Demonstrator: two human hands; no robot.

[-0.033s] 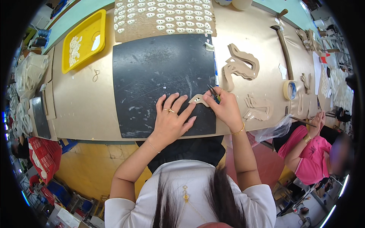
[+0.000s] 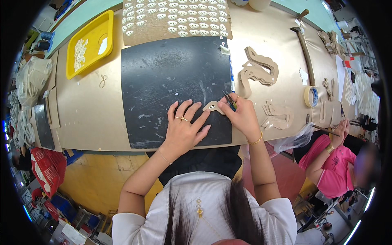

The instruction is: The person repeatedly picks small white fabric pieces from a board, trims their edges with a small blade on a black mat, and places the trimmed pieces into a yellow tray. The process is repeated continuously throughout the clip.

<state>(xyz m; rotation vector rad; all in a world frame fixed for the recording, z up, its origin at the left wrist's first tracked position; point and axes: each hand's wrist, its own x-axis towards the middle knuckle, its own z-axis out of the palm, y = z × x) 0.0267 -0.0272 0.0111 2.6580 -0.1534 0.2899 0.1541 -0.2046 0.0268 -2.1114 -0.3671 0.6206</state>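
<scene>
My left hand (image 2: 183,126) lies flat on a black cutting mat (image 2: 163,69) with its fingers spread. Its fingertips reach the edge of a small beige cut-out piece (image 2: 213,107). My right hand (image 2: 244,116) is just right of that piece and grips a thin dark cutting tool (image 2: 229,99). The tool's tip rests at the piece's right end. The piece lies on the mat near its lower right corner.
Above the mat lie a brown board (image 2: 175,18) with several white pieces and a yellow tray (image 2: 87,43). Beige cut shapes (image 2: 257,71), a tape roll (image 2: 311,96) and a hammer (image 2: 304,49) lie to the right. A person in pink (image 2: 330,163) works there.
</scene>
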